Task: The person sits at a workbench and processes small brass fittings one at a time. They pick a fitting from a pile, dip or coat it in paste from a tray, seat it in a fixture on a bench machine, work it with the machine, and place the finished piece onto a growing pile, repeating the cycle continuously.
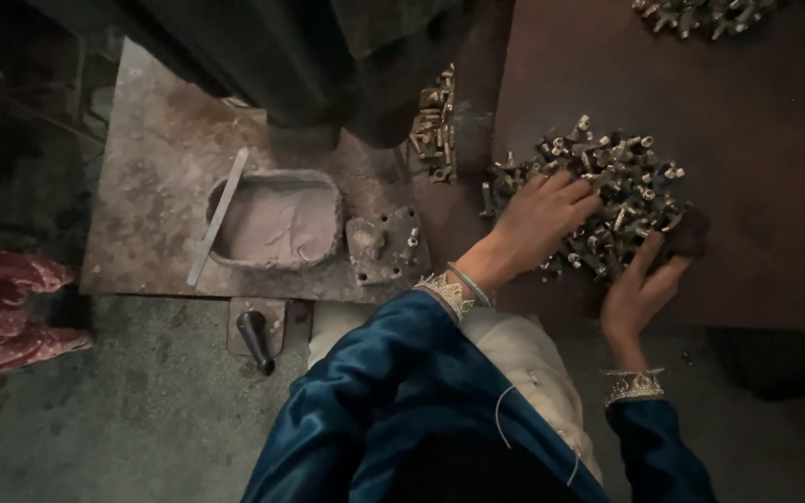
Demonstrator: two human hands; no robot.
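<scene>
Far out from the fingers on the left, pinkish patterned cloth lies bunched at the edge, then a grey stained metal plate carrying one shallow tray of pale paste, one flat metal strip leaning on its rim, and one small bracket with pegs; a single dark lever handle sits below the plate. A short row of brass-coloured fittings lies just beyond the left hand's reach. The left hand rests spread, fingers loose and flat, on the near-left side of the pile of small metal fittings, pressing rather than gripping. The right hand curves against the pile's near-right edge, fingers half curled among the pieces; whether it actually pinches one I cannot tell. The fittings look hard, dense and rather heavy for their size, smooth-sided and apt to roll, best taken by the stubby shank between fingertips. They are too many and too tangled to count. A second, smaller heap of fittings lies well beyond the fingertips at top right, on the dark brown tabletop.
</scene>
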